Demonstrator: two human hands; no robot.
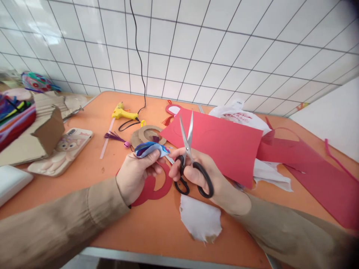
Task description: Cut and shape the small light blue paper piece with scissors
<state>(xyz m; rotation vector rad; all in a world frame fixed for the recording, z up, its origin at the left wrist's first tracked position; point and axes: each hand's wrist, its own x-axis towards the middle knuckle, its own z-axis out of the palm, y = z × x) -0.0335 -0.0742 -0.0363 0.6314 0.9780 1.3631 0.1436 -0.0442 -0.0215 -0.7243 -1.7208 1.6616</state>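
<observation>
The left hand is closed around a small folded piece of blue and white cloth, pinched between thumb and fingers, held just above the orange table. The right hand grips a pair of black-handled scissors with fingers through the loops; the blades point up and away, slightly parted, their tips well apart from the cloth.

Directly beneath both hands lies a red paper ring, partly hidden by the left hand. A torn white scrap lies near the table's front edge, just below the right wrist.

Behind the scissors lies a large red sheet, resting on white paper. Further right lies a second red sheet with trimmed strips. A white plastic bag lies behind the large sheet.

Behind the left hand: a cardboard ring, a purple tassel, and a yellow glue gun with its black cable running up the tiled wall. On the left lie a phone in a cartoon case and an open cardboard box.
</observation>
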